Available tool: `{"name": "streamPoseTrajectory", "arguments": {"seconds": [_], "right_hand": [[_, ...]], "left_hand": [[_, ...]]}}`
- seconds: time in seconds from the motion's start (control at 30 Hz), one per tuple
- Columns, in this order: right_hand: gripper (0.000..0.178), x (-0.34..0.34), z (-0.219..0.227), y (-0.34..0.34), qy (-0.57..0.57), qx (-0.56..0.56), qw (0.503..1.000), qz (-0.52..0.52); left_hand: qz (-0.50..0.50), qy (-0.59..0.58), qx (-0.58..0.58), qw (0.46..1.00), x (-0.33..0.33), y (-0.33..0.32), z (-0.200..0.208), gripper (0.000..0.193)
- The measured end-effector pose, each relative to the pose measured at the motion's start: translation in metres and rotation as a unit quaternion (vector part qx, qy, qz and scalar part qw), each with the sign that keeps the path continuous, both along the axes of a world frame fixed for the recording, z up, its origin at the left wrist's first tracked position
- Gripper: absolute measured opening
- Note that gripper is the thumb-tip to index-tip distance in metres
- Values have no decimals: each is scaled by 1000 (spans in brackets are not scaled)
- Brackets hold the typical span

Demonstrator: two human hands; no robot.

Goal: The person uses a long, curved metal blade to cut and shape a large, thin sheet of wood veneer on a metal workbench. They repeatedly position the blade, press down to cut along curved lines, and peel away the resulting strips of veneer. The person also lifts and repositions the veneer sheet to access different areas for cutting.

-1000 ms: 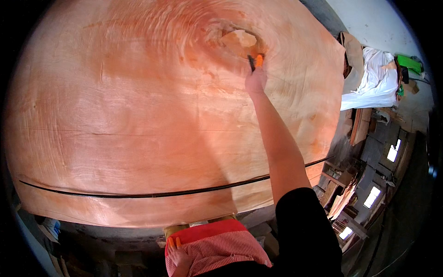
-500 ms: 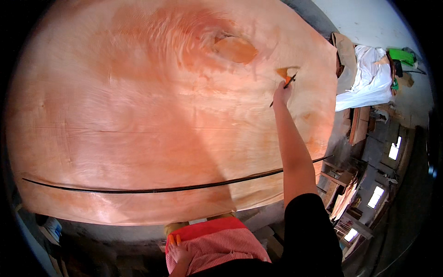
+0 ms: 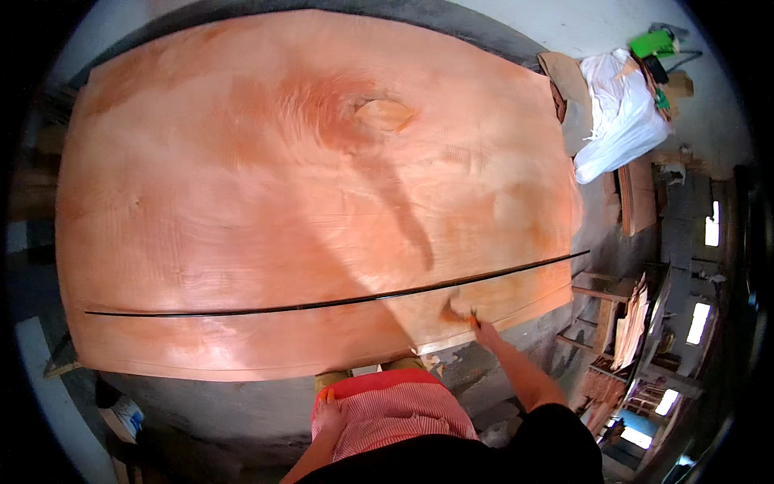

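A broad, orange-tan wood veneer sheet [image 3: 242,210] is spread in front of me. Near its front edge, right of the middle, my right hand [image 3: 484,331] is closed on a thin dark tool [image 3: 474,319], blurred and mostly hidden by the fingers. Just left of that hand is a small brownish patch, perhaps a shadow. A long, thin black strip [image 3: 322,304] crosses the sheet beyond the hand. My left hand [image 3: 329,416] rests at my waist against a red striped apron [image 3: 387,407], fingers stretched out, orange covers on the fingertips.
An eye-shaped lighter area [image 3: 384,115] with a dark rim shows toward the sheet's far side. White plastic sheeting [image 3: 621,113] and a green object [image 3: 651,43] lie beyond the right edge. A wooden rack [image 3: 605,319] holding veneer pieces stands at the right.
My right hand has come back from the far right part of the sheet, across the black strip, to the front edge. My left hand stays at the apron. The view has shifted.
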State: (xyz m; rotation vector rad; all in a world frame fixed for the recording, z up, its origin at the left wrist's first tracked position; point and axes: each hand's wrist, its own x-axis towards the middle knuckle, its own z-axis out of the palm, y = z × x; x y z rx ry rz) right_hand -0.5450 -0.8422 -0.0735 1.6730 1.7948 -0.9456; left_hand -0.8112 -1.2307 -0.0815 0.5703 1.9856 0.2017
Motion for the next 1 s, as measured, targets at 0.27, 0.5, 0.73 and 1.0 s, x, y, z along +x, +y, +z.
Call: {"name": "streamPoseTrajectory", "arguments": {"seconds": [0.27, 0.5, 0.73, 1.0], "right_hand": [[29, 153, 34, -163, -148, -313, 923, 168], [27, 57, 57, -148, 201, -95, 942, -250], [27, 44, 39, -143, 209, -51, 972, -94], [28, 126, 55, -131, 133, -119, 976, -123]], "left_hand": [[-55, 104, 68, 991, -47, -38, 25, 53], [-110, 165, 101, 975, -73, -1, 57, 53], [-99, 195, 141, 966, -61, 55, 69, 50], [-115, 187, 174, 960, -40, 128, 52, 49]]}}
